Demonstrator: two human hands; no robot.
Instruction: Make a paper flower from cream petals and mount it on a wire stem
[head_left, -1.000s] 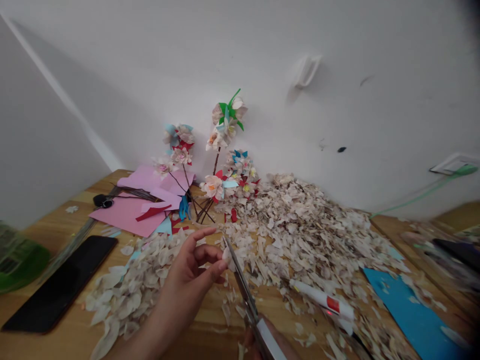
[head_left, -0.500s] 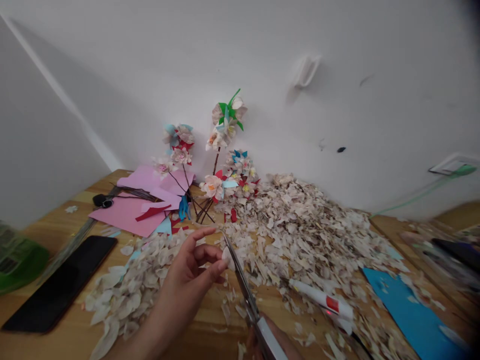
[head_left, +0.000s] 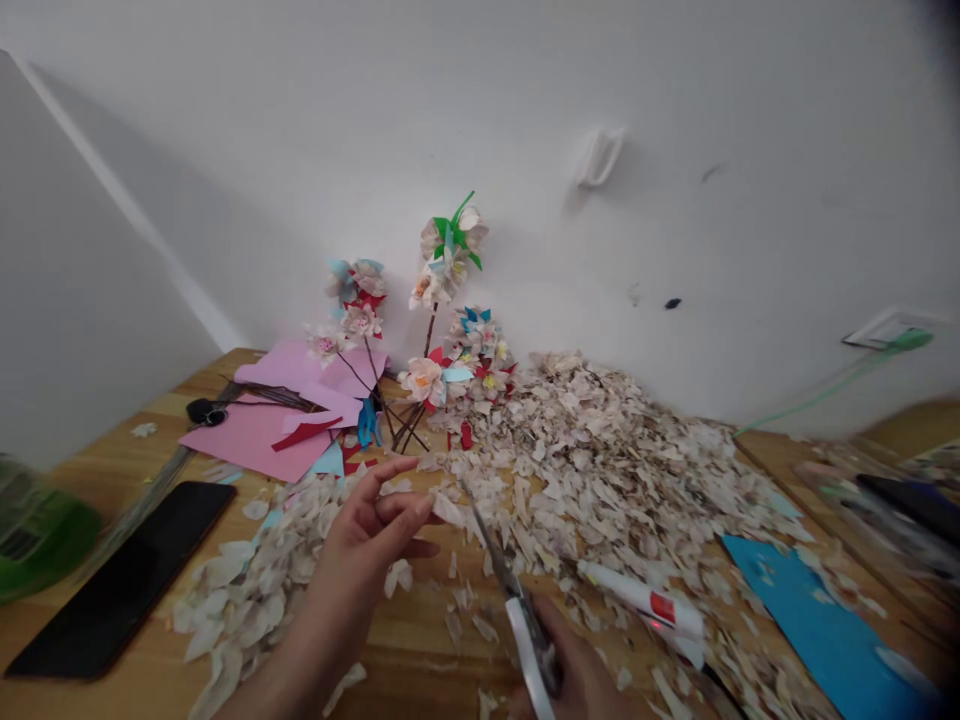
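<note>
Where the pale wall (head_left: 525, 120) meets the wooden table (head_left: 420, 640), a broad pile of dry, whitish petals (head_left: 600, 430) spreads across the middle and right of the surface. Left of it, artificial flowers (head_left: 426, 382) on thin dark stems rise in front of the wall, trimmed with red, blue and green pieces. A smaller heap of petals (head_left: 270, 590) lies nearer the person, beside the left forearm, with pink sheets (head_left: 262, 440) beyond it. On the right is a blue sheet (head_left: 817, 620) with bits of petal on it; on the far left, a black phone (head_left: 124, 580) lies flat near a green bottle (head_left: 45, 530) cut off by the edge of view. A white glue gun (head_left: 637, 600) with a red label rests at the near side of the pile.

The right hand (head_left: 574, 660), partly out of view, has its fingers curled round the handles of the scissors (head_left: 499, 560), whose blades point up and away; whether these are parted cannot be told. Over the table, the left hand (head_left: 356, 550) stretches out its index finger, while thumb and middle finger nearly meet, apparently pinching one pale petal (head_left: 450, 512) just beside the blades.
</note>
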